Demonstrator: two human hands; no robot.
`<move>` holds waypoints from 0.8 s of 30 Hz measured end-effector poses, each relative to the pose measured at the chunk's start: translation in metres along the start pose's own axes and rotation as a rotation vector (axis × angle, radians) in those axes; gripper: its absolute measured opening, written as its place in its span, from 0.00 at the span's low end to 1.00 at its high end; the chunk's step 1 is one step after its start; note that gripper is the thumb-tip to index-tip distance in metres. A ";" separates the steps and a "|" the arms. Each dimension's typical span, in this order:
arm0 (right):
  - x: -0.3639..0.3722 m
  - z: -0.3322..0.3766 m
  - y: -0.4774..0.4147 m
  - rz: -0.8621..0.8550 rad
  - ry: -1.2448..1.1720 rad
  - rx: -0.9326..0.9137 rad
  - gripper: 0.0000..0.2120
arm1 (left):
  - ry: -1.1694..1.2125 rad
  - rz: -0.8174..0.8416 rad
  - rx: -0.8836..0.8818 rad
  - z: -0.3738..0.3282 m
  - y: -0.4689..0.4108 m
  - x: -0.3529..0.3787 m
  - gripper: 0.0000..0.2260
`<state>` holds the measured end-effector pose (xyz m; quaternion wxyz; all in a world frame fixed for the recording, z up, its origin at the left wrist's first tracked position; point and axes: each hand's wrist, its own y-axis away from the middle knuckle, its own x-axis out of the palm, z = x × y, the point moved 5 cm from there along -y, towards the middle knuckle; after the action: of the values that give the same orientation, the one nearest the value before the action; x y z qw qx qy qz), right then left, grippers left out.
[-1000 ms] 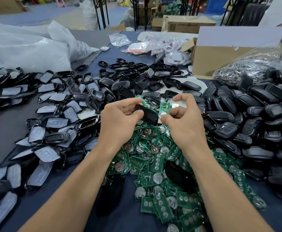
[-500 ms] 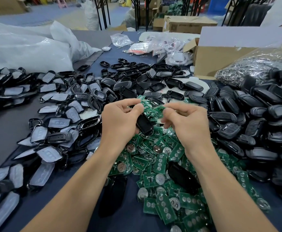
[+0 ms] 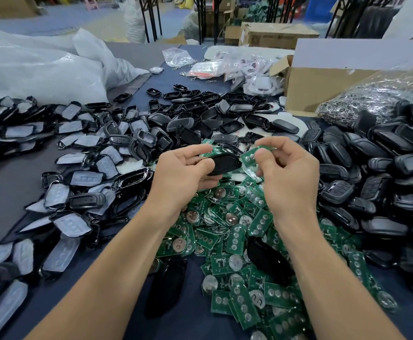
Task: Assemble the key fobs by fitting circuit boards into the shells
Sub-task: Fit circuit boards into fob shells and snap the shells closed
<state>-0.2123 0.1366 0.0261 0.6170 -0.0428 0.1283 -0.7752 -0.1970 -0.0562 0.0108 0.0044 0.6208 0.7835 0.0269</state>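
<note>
My left hand [image 3: 181,175] grips a black key fob shell [image 3: 225,163] between thumb and fingers, held above the pile. Just to its right, my right hand [image 3: 286,173] pinches a green circuit board [image 3: 248,158] whose edge sits close to the shell's right end. Below both hands lies a heap of green circuit boards [image 3: 237,239] with round button pads and coin-cell holders. A black shell [image 3: 267,261] lies on that heap.
Shells with grey rubber pads [image 3: 77,182] spread across the left. Black shell halves [image 3: 372,168] pile up on the right and at the back. A cardboard box [image 3: 318,87], a bag of metal key rings [image 3: 372,99] and white plastic bags [image 3: 41,69] stand behind.
Both hands have stayed above the board heap. The board in my right hand has turned and now sits beside the shell's right end, and the shell lies flatter in my left hand.
</note>
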 end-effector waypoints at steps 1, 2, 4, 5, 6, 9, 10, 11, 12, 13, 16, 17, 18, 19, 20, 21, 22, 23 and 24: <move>0.001 0.003 0.001 0.006 -0.029 -0.012 0.07 | -0.043 -0.010 0.027 -0.001 0.000 0.000 0.13; 0.002 0.005 0.003 0.025 -0.049 -0.021 0.06 | -0.077 -0.018 0.053 -0.001 0.001 0.001 0.12; 0.007 0.007 0.007 0.074 -0.032 -0.036 0.04 | -0.069 -0.029 0.076 -0.001 0.002 0.003 0.09; 0.009 0.006 0.008 0.089 0.005 -0.040 0.04 | -0.040 -0.032 0.071 0.000 0.001 0.004 0.09; 0.011 0.005 0.010 0.090 0.053 -0.044 0.04 | -0.008 -0.031 0.060 0.000 0.001 0.004 0.08; 0.009 0.006 0.010 0.044 0.149 -0.070 0.07 | 0.094 0.013 0.006 0.001 -0.001 0.006 0.10; 0.008 0.006 0.010 0.030 0.147 -0.074 0.08 | 0.114 0.044 -0.007 0.001 -0.001 0.007 0.11; 0.007 0.006 0.009 0.023 0.137 -0.074 0.08 | 0.122 0.073 -0.014 0.001 -0.001 0.008 0.13; 0.007 0.005 0.008 0.024 0.130 -0.070 0.09 | 0.119 0.095 -0.018 0.000 0.000 0.009 0.15; 0.008 0.004 0.008 0.029 0.133 -0.067 0.09 | 0.111 0.108 -0.018 0.000 0.000 0.010 0.17; 0.009 0.003 0.008 0.040 0.173 -0.066 0.09 | 0.096 0.124 -0.010 -0.001 0.002 0.010 0.18; 0.009 0.002 0.008 0.042 0.177 -0.062 0.09 | 0.095 0.125 -0.007 -0.002 0.002 0.010 0.18; 0.009 0.002 0.007 0.046 0.170 -0.054 0.09 | 0.094 0.126 -0.006 -0.003 0.003 0.010 0.18; 0.009 0.001 0.007 0.051 0.153 -0.043 0.09 | 0.091 0.127 -0.004 -0.003 0.003 0.010 0.18; 0.009 0.000 0.006 0.056 0.130 -0.030 0.09 | 0.085 0.130 0.000 -0.003 0.003 0.011 0.18; 0.009 -0.001 0.006 0.061 0.110 -0.019 0.09 | 0.078 0.129 0.004 -0.003 0.004 0.011 0.17; 0.010 -0.001 0.006 0.066 0.097 -0.012 0.09 | 0.071 0.126 0.007 -0.003 0.004 0.011 0.17; 0.010 -0.001 0.006 0.071 0.093 -0.007 0.09 | 0.067 0.123 0.007 -0.004 0.004 0.011 0.16; 0.010 -0.002 0.006 0.077 0.098 -0.003 0.08 | 0.065 0.120 0.008 -0.004 0.004 0.011 0.15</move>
<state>-0.2095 0.1256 0.0219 0.6394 -0.0008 0.1609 -0.7519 -0.1954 -0.0451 0.0152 -0.0252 0.6655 0.7447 0.0440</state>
